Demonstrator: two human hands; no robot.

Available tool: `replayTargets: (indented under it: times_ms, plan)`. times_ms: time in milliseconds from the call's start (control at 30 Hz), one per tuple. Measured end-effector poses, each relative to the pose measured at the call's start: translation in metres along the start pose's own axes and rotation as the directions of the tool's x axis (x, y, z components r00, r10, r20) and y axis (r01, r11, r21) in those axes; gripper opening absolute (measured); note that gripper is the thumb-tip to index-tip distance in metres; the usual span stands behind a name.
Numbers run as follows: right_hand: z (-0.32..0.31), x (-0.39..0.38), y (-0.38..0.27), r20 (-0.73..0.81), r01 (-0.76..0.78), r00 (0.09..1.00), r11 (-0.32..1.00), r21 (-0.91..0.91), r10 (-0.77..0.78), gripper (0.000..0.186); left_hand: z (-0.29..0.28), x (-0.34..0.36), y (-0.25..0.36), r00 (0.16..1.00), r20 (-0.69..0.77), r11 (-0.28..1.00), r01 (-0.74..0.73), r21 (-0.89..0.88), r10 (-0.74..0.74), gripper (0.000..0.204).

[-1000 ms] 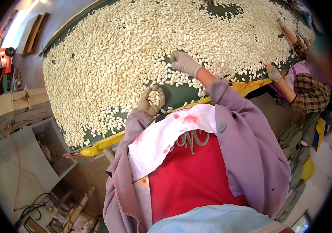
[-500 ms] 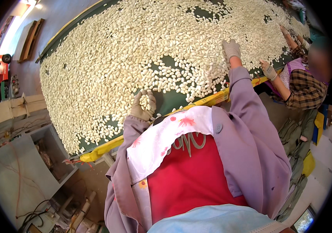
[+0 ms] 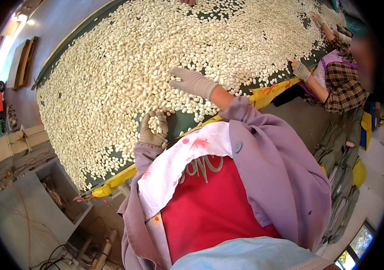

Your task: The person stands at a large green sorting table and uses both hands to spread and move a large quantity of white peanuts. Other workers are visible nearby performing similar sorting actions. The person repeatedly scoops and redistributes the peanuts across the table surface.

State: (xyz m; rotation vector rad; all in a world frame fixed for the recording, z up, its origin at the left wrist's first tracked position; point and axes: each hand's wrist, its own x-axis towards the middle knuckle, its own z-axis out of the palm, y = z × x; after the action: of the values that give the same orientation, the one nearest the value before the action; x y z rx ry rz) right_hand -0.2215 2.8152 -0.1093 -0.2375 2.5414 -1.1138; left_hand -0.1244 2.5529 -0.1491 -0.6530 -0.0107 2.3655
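Note:
White beans [image 3: 111, 81] lie in a thick spread over a dark green sorting table [image 3: 180, 122]. My left hand [image 3: 153, 130], in a pale work glove, is cupped near the table's front edge with several white beans held in its palm. Farther to the right, my right hand [image 3: 193, 83], also gloved, stretches leftward low over the beans. Its fingers are extended and nothing shows in them. Some green surface is bare between my hands and beside the left one.
Yellow covering [image 3: 264, 95] runs along the table's near edge. At the right, a co-worker in a checked garment [image 3: 347, 85] has a gloved hand [image 3: 301, 70] at the beans. Another person's fingers show at the far edge. A grey metal box [image 3: 34, 202] stands lower left.
My right hand has swung left from the right part of the spread toward my left hand. My left hand stays cupped around beans. Fingers have appeared at the far edge.

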Motion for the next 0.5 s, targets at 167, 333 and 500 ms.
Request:
replayTargets:
  times_ms: [167, 333, 500]
  plan:
    - [-0.077, -0.064, 0.086, -0.194, -0.515, 0.850, 0.851, -0.109, 0.489, 0.049, 0.012, 0.014, -0.015, 0.999, -0.042, 0.999, 0.029, -0.037, -0.031, 0.024]
    - [-0.092, -0.100, 0.088, 0.097, -0.826, 0.552, 0.527, 0.200, 0.828, 0.047, 0.009, 0.025, -0.025, 0.997, -0.065, 0.999, 0.033, -0.022, -0.034, 0.027]
    - [-0.014, -0.067, 0.080, 0.265, -0.184, 0.954, 0.973, 0.138, 0.143, 0.062, 0.025, 0.038, -0.045, 0.990, -0.129, 0.998, 0.054, 0.007, -0.053, 0.025]
